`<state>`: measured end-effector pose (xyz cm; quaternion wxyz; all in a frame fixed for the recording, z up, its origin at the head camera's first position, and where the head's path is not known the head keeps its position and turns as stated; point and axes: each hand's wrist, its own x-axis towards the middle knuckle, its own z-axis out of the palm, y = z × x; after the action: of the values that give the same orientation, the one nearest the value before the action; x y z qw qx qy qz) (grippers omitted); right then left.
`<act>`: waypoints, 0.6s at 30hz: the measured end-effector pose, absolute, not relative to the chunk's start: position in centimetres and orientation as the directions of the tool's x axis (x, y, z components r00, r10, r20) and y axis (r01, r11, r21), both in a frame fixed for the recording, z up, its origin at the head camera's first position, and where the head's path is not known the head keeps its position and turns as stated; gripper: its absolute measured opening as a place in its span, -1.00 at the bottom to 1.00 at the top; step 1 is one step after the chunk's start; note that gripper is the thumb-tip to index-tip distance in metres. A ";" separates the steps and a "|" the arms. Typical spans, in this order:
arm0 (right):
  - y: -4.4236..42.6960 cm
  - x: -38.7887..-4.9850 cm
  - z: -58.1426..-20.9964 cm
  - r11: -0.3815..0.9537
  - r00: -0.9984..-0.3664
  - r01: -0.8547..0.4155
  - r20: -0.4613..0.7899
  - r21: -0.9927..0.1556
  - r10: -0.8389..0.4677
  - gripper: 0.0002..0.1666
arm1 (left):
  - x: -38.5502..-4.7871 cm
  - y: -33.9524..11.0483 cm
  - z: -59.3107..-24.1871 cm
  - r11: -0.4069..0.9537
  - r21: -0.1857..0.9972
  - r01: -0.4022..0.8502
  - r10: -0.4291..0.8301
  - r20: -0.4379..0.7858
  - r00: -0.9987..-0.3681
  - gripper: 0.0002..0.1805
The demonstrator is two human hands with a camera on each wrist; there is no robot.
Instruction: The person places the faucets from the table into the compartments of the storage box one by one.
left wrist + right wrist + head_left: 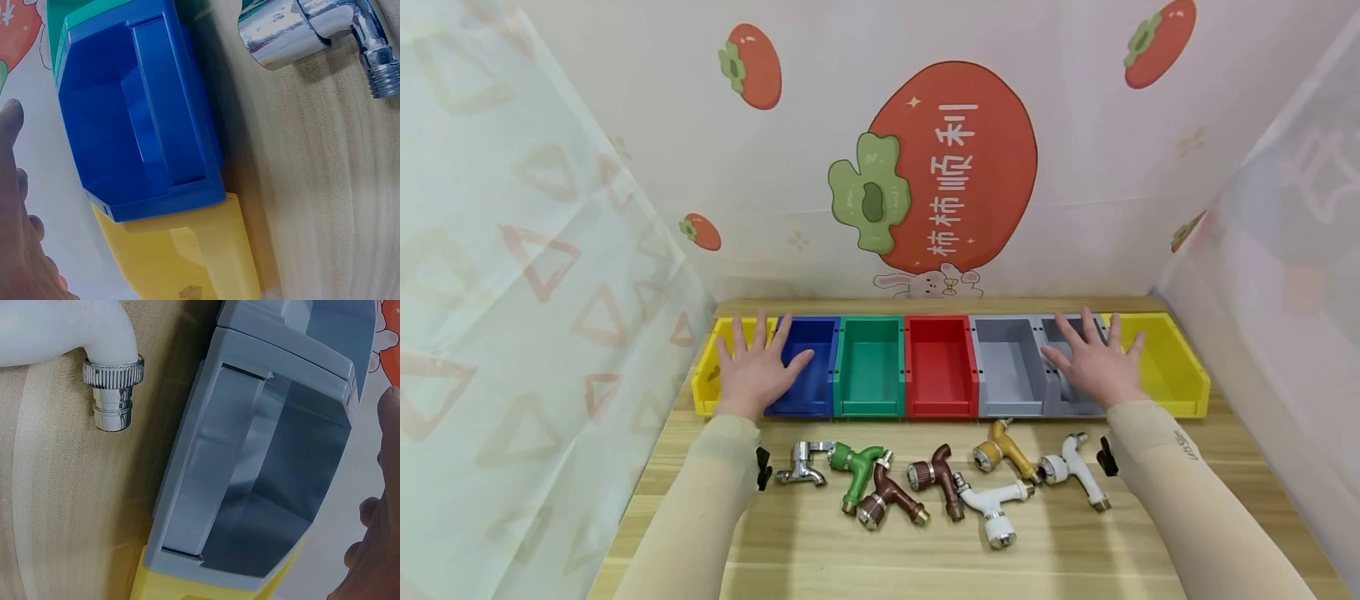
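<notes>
My left hand [756,372] spreads its fingers over the left yellow bin [706,387] and the blue bin [808,406], holding nothing. Fingers splayed, my right hand [1099,363] hovers over the outer grey bin [1070,406] and the edge of the right yellow bin [1180,379], also holding nothing. Nearest the left wrist lies a chrome faucet [802,467], with a green faucet [857,471] beside it. Close to the right wrist is a white faucet [1077,472]. Between them lie two brown faucets, a yellow faucet [1009,450] and another white faucet [996,504].
A green bin [870,407], a red bin [942,407] and another grey bin [1011,407] fill the middle of the row. The bins stand along the back of the wooden table [850,571]. Printed cloth hangs behind and on both sides.
</notes>
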<state>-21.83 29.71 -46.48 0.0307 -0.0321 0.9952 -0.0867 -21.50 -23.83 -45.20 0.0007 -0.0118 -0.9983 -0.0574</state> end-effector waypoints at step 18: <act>29.7 -22.4 -45.7 0.983 -0.996 -0.058 -0.055 -0.175 -0.069 0.01 | -22.3 -22.4 -43.5 0.995 0.089 0.051 0.047 0.057 -0.997 -0.04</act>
<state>-22.38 29.66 -45.74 0.0302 -0.0319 0.9953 -0.0868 -22.29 -22.42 -43.52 0.0276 -0.0245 -0.9983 -0.0451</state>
